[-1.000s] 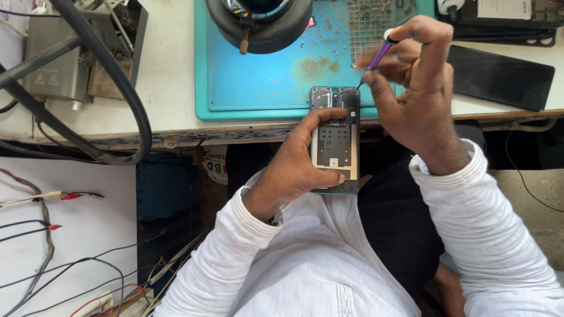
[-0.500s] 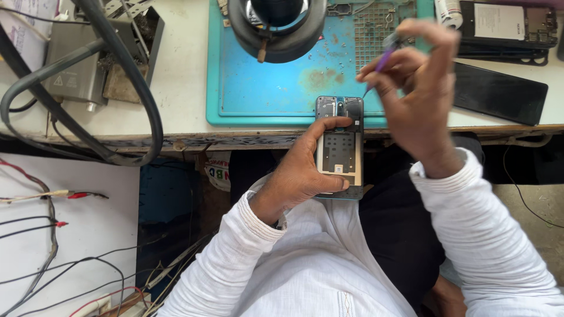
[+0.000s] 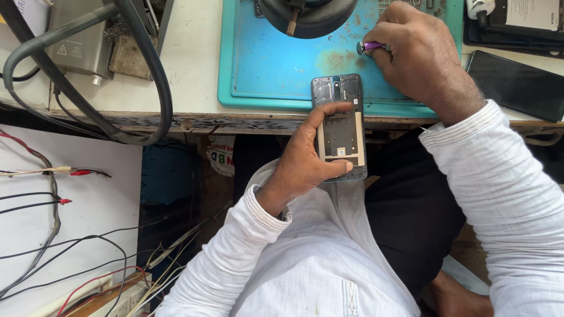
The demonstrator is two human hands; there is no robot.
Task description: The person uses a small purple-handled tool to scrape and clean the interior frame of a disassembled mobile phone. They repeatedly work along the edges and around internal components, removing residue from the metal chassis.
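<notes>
At a cluttered workbench, the left hand (image 3: 302,164) clamps its fingers around an opened phone (image 3: 342,126) at the edge of the blue mat (image 3: 276,70), while the right hand (image 3: 420,56), fingers closed, presses a purple-handled screwdriver (image 3: 370,46) to the mat.

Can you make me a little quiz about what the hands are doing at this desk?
1. True or false: the left hand holds the opened phone by its edges.
2. The right hand holds a purple-handled tool over what? A) blue mat B) white paper C) black screen
3. Fill in: the black phone lies on the person's ____ side of the blue mat.

Key: 1 true; 2 A; 3 right
</notes>
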